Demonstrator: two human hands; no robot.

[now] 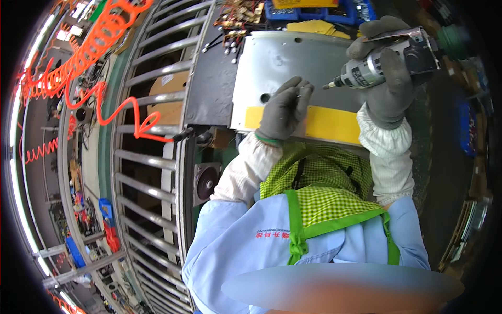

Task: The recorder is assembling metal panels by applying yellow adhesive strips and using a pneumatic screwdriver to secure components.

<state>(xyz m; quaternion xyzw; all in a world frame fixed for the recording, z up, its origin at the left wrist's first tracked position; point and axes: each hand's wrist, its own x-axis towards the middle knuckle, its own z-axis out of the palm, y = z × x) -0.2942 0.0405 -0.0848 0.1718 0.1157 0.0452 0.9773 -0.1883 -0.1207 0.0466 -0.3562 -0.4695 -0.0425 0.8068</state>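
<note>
My right hand [393,86], in a grey glove, is wrapped round a power screwdriver [365,72]. The bit of the tool points left, above a large grey metal panel [280,56] on the bench. Low over the panel's left half is my left hand [285,110], also gloved, with thumb and fingers pinched together. Something tiny and shiny shows at its fingertips, too small to name. A yellow strip [329,124] runs along the panel's near edge, partly behind my left hand. One dark round hole [265,98] lies just left of that hand.
Small metal parts with wires [232,31] lie beyond the panel on the left. Blue bins [282,11] and yellow sheets [318,27] stand at the back. A roller conveyor [149,157] runs along my left, with a coiled orange air hose [99,42] over it.
</note>
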